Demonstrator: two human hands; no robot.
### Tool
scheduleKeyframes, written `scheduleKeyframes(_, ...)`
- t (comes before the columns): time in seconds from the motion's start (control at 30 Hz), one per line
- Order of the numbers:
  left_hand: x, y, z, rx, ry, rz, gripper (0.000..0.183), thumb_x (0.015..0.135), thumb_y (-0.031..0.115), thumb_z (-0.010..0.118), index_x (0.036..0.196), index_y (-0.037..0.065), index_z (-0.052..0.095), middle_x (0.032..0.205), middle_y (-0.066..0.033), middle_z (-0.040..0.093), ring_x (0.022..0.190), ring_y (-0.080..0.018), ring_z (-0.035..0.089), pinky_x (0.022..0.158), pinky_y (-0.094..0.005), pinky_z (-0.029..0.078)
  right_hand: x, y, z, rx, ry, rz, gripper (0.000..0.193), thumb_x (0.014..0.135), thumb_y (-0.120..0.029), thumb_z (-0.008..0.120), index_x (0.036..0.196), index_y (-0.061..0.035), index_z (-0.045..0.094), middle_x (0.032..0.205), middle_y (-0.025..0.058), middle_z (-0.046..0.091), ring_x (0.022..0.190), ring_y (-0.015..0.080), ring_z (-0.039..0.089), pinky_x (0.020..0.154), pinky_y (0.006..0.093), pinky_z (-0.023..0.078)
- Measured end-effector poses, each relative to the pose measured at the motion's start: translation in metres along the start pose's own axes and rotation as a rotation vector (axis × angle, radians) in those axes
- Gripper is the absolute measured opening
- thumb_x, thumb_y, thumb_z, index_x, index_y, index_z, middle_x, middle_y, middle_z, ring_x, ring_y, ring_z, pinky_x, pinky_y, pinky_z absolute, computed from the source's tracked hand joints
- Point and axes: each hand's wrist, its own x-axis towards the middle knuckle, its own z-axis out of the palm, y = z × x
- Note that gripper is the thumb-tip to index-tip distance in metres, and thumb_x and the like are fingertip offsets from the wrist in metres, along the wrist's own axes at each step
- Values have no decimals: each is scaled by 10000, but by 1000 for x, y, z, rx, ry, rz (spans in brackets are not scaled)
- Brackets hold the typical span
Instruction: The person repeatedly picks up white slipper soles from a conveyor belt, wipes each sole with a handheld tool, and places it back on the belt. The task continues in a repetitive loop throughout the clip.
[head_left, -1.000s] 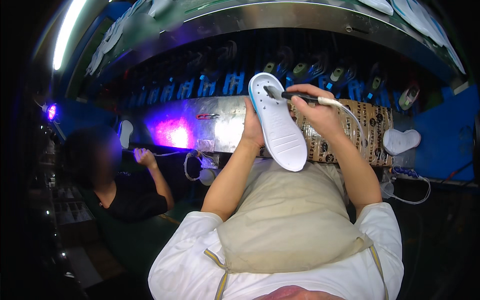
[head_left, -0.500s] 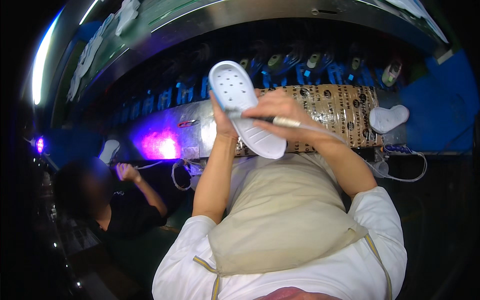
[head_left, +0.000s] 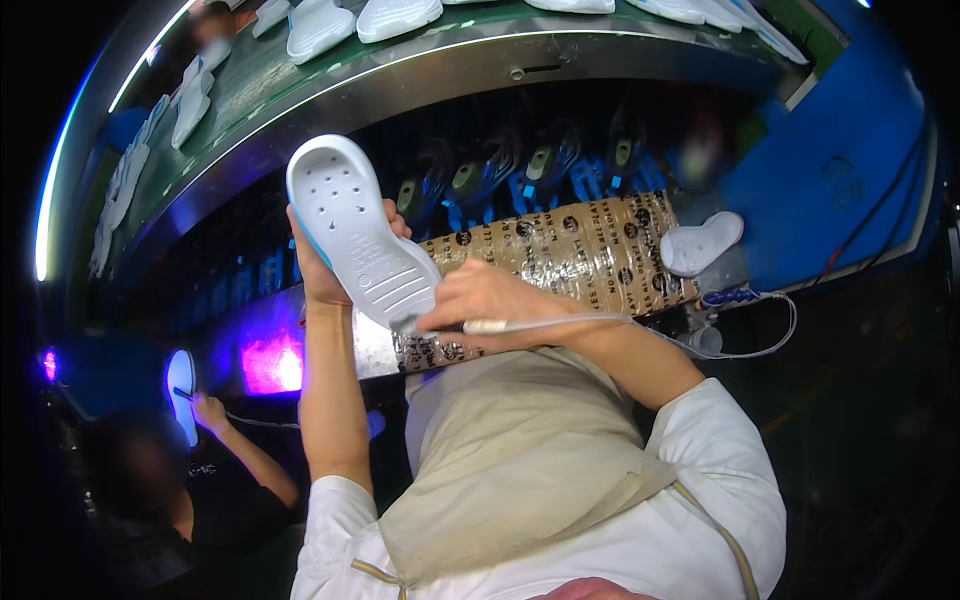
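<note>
My left hand [head_left: 318, 272] is closed round a white shoe sole [head_left: 362, 245], holding it tilted with its inner face up. Small holes dot the sole's forefoot, and ridges cross its heel. My right hand [head_left: 500, 305] grips a brush [head_left: 485, 326] with a pale handle. The brush's tip meets the heel end of the sole, near its edge. From the handle a thin clear tube [head_left: 580, 319] runs back over my right wrist.
A bench [head_left: 600, 255] wrapped in printed brown tape lies beyond my hands. Another white sole [head_left: 703, 245] rests at its right end. Several soles line the green conveyor [head_left: 255, 100]. Dark shoes [head_left: 470, 178] stand beneath it. At left, a co-worker's hand [head_left: 210, 412] brushes a sole [head_left: 181, 385].
The sole and both my hands have shifted left in view. The brush has moved from the sole's middle to its heel. The co-worker's sole is now raised against the brush.
</note>
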Motion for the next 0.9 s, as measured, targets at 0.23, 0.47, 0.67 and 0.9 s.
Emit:
scheduleKeyframes(0.23, 28, 19, 50, 623, 235, -233, 769, 1034, 651, 244, 1265, 21, 619, 981, -175, 711, 766, -285, 710, 691, -401, 596, 6, -5, -22, -131, 61, -28, 247, 876, -212, 749, 1102, -113, 735, 965, 41, 707, 919, 211, 621, 855, 380, 418)
scheduleKeyframes(0.47, 58, 15, 69, 1407, 32, -456, 783, 999, 695, 363, 1242, 32, 701, 1146, -213, 697, 1032, -253, 664, 945, -366, 496, -4, -13, -38, -98, 73, -62, 235, 863, -226, 759, 1074, -120, 751, 876, 28, 670, 887, 220, 618, 895, 395, 443)
scheduleKeyframes(0.67, 58, 7, 60, 1602, -62, -613, 886, 939, 790, 339, 1235, 44, 713, 1207, -274, 670, 1116, -394, 659, 955, -448, 509, -7, -16, -41, -149, -14, -23, 296, 812, -131, 789, 1107, -133, 759, 851, 24, 646, 840, 225, 584, 820, 369, 487)
scheduleKeyframes(0.9, 51, 15, 61, 1623, -138, -654, 911, 941, 797, 294, 1239, 44, 710, 1196, -290, 670, 1152, -414, 646, 984, -464, 497, -11, -10, -50, -162, 2, -1, 285, 826, -140, 777, 1110, -129, 755, 860, 32, 650, 810, 218, 568, 793, 358, 458)
